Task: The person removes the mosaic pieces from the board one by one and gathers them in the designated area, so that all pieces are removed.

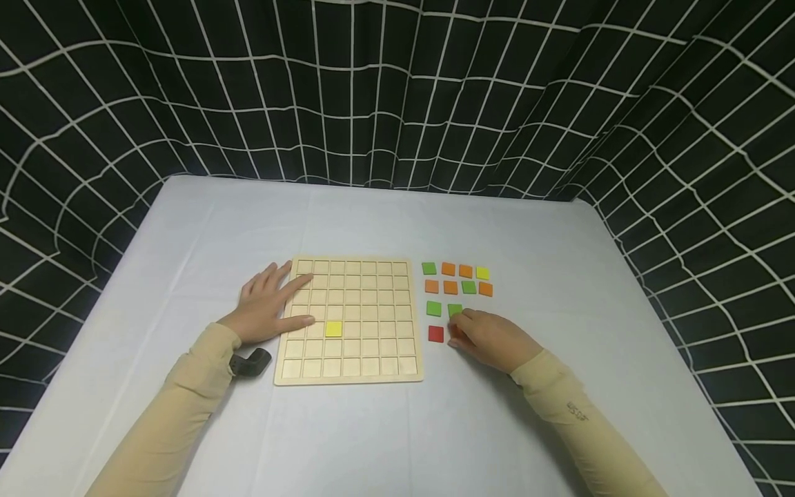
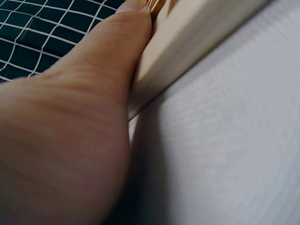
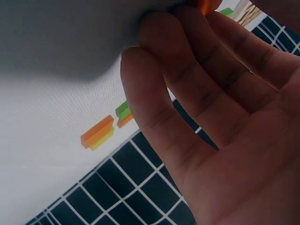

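Observation:
A square wooden grid board [image 1: 366, 378] lies on the table, one yellow tile [image 1: 333, 329] set in a lower-left cell. My left hand [image 1: 263, 307] rests spread across the board's left edge, thumb and index finger straight on its surface. In the left wrist view, the thumb side [image 2: 93, 70] lies along the board's edge [image 2: 173, 56]. Right of the board, my right hand [image 1: 493, 338] pinches a small orange tile [image 3: 206, 5] at its fingertips, mostly hidden by the fingers. Beside those fingertips lie a red tile [image 1: 436, 334] and a green tile [image 1: 455, 310].
Loose tiles sit in rows right of the board, among them several orange tiles [image 1: 448, 269], several green ones [image 1: 429, 268] and a yellow one [image 1: 482, 273]. A white cloth [image 1: 348, 442] covers the table. Black curtains [image 1: 348, 90] with a white grid stand behind and at both sides.

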### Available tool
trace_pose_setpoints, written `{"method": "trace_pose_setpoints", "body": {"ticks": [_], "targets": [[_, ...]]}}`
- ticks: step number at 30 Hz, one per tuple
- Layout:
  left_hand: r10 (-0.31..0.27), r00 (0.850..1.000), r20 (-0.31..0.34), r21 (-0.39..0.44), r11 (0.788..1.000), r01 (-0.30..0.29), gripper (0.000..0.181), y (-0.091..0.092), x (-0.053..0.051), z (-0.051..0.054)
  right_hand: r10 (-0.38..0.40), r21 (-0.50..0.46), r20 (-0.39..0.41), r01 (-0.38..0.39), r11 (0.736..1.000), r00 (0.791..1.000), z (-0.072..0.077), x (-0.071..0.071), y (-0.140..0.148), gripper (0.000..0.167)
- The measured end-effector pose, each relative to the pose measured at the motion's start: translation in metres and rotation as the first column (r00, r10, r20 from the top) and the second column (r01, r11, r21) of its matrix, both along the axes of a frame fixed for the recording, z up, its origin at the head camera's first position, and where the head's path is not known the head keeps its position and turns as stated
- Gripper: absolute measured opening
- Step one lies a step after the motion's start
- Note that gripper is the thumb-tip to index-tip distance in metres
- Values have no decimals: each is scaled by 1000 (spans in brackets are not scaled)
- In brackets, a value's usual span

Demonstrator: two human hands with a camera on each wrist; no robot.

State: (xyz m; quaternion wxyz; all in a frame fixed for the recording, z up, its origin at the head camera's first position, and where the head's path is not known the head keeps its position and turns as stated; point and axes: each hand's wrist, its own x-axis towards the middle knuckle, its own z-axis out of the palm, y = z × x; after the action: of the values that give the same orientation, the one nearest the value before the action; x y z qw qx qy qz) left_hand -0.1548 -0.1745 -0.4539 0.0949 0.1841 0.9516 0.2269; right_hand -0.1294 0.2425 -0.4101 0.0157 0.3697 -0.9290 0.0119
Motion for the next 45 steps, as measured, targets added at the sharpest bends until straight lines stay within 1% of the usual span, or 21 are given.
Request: {"method": "trace_pose_setpoints", "body": {"ticks": [5, 8, 11, 13, 16, 21, 25, 32, 36, 39, 43, 45], "targets": [[3, 1000, 0, -8, 1000, -3, 84, -1, -1, -2, -12, 7, 15, 12, 1000, 1000, 2, -1, -2, 23], [1, 1000, 0, -9, 1000, -1, 84, -1, -1, -2, -16, -10, 28, 16, 1000, 999, 6, -2, -5, 21], [0, 1000, 2, -10, 1000, 0, 84, 0, -1, 0, -2, -36, 33, 4, 999, 999, 10, -3, -9, 18], [1, 1000, 4, -8, 1000, -1, 83, 0, 0, 1, 14, -50, 26, -13, 999, 1000, 13, -5, -14, 18], [2, 1000, 2, -3, 1000, -2, 83, 1, 0, 2, 56, -64, -8, -56, 996, 998, 16, -7, -22, 16], [-3, 1000, -8, 7, 1000, 3, 83, 0, -1, -1, 134, -69, -47, -137, 988, 990, 17, -11, -36, 14], [-6, 1000, -9, 8, 1000, 6, 84, -1, -2, -4, 179, -55, -42, -182, 982, 983, 18, -13, -49, 12], [-4, 1000, -9, 9, 1000, 4, 84, -1, -2, 0, 244, -28, -51, -245, 969, 968, 22, -19, -83, 10], [-7, 1000, -14, 8, 1000, 7, 83, -1, -2, -1, 290, -6, -64, -291, 957, 955, 25, -23, -103, 12], [-7, 1000, -12, 12, 1000, 8, 83, -2, -2, -3, 324, 18, -57, -324, 946, 944, 25, -24, -117, 12], [-6, 1000, -17, 11, 1000, 6, 84, -2, -2, -5, 339, 41, -39, -337, 941, 940, 24, -25, -133, 10], [-9, 1000, -21, 12, 1000, 9, 84, -2, -3, -6, 332, 54, -26, -330, 942, 943, 23, -25, -139, 11]]}}
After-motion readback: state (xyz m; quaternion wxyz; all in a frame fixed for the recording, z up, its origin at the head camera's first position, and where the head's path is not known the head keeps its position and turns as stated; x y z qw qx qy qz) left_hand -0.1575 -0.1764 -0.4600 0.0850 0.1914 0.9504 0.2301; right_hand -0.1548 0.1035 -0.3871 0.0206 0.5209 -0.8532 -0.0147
